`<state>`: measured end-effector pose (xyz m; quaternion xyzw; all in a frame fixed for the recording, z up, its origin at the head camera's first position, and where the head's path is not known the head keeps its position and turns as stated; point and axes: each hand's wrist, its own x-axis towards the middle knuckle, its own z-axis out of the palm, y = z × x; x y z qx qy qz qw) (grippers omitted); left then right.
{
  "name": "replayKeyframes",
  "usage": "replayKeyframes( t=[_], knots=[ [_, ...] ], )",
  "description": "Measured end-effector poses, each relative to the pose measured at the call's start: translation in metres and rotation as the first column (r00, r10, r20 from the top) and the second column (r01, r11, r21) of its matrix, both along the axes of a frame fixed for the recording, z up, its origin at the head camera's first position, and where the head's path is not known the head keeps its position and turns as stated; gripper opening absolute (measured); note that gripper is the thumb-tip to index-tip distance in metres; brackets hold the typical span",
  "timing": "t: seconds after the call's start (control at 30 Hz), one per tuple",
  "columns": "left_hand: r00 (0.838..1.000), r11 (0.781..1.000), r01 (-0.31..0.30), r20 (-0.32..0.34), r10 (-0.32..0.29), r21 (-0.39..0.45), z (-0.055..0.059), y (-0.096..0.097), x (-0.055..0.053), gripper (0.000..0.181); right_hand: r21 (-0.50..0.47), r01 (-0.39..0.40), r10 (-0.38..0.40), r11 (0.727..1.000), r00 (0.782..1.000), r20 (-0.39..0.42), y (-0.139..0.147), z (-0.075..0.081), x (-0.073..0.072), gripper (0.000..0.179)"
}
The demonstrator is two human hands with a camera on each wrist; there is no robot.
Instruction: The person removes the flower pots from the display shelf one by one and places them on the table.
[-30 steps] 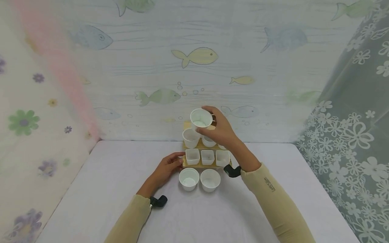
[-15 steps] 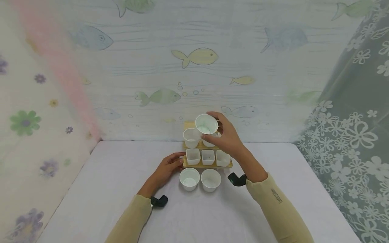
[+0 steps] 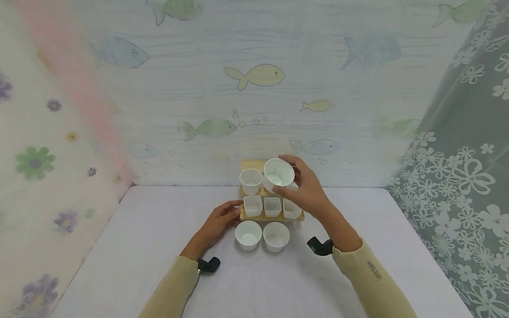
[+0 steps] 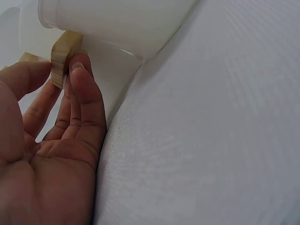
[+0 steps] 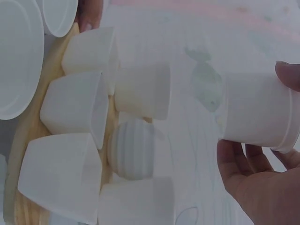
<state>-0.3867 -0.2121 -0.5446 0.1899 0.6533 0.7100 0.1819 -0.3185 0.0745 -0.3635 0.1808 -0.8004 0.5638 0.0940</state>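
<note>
My right hand (image 3: 312,192) grips a round white plastic cup (image 3: 278,170) by its side, thumb toward me and fingers behind. The cup is held over the upper part of a stepped wooden stand (image 3: 252,165), mouth tilted toward the head camera. My left hand (image 3: 216,221) pinches the stand's left end; the left wrist view shows thumb and fingertips on its wooden edge (image 4: 63,56). Three square white cups, one of them at the left (image 3: 253,206), line the lowest step. Behind them sit a round cup (image 3: 251,182), a ribbed cup (image 5: 133,150) and another cup (image 5: 136,201).
Two round white cups, a left one (image 3: 248,236) and a right one (image 3: 276,237), stand on the white cloth (image 3: 254,282) in front of the stand. A fish-patterned sheet (image 3: 159,101) hangs behind the table. A flowered curtain (image 3: 465,185) is at the right.
My right hand has carried its cup rightward and lower, from over the left side of the stand to over its right part. My left hand stays at the stand's end.
</note>
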Motion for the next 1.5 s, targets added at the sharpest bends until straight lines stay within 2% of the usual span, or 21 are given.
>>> replayKeyframes(
  t=[0.47, 0.93, 1.2, 1.5],
  knots=[
    [1.0, 1.0, 0.001, 0.003, -0.001, 0.01, 0.001, 0.0, 0.004, 0.043, -0.023, -0.003, 0.002, 1.0, 1.0, -0.022, 0.006, -0.01, 0.025, 0.084],
    [1.0, 0.999, -0.031, 0.004, 0.031, -0.014, 0.001, 0.001, 0.014, 0.042, -0.054, -0.024, 0.023, 0.998, 1.0, -0.018, 0.016, -0.023, 0.049, 0.083],
    [1.0, 1.0, -0.019, -0.011, 0.019, -0.023, 0.002, 0.001, 0.016, 0.044, -0.052, -0.018, 0.017, 0.999, 1.0, -0.019, 0.026, -0.03, 0.061, 0.082],
    [0.999, 0.999, -0.037, -0.011, 0.037, -0.033, 0.003, 0.002, 0.023, 0.044, -0.02, 0.006, -0.006, 1.0, 1.0, 0.01, 0.036, -0.04, 0.073, 0.083]
  ],
)
